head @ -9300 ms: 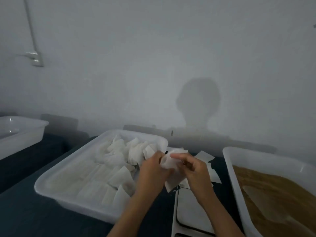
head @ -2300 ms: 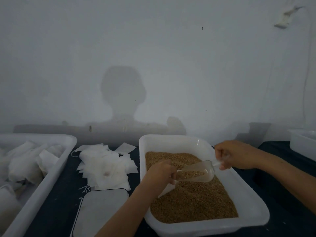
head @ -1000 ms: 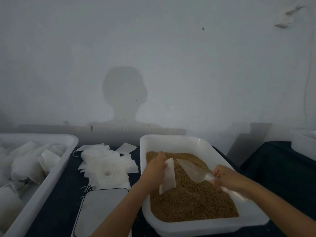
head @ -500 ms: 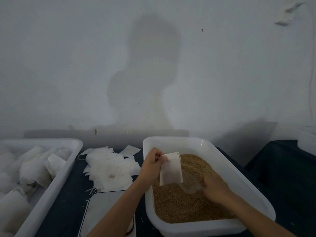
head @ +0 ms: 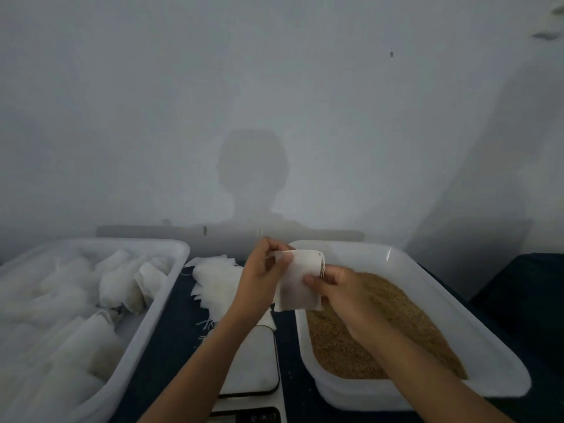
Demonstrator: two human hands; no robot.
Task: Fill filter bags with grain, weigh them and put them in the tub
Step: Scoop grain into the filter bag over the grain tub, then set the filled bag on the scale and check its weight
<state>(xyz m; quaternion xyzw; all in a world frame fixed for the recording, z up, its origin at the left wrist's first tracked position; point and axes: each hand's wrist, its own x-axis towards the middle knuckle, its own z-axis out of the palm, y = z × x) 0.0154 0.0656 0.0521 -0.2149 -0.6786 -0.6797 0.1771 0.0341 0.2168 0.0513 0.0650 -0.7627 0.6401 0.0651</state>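
Head view: both hands hold one filter bag (head: 300, 282) up above the gap between the scale (head: 253, 361) and the grain tub (head: 500, 380). The left hand (head: 259, 279) pinches the bag's upper left corner, its grip closed on the fabric; the right hand (head: 338, 293) pinches the right edge just below the drawstring (head: 321, 265), grip also closed on the bag. The bag hangs flat and looks lightly filled at most; how much grain is inside cannot be told. The step in hand seems to be closing the mouth before weighing. To do it well, keep the mouth uppermost and level so nothing spills, hold the fabric firm with the left while the right draws the string straight out, and do this over the grain (head: 381, 325) so that any loss falls back in. Then lay the bag in the middle of the scale, clear of the loose bags (head: 213, 285) at the scale's far edge on the dark surface (head: 171, 331). The tub (head: 146, 337) by the surface's left edge already holds many filled bags (head: 122, 285).
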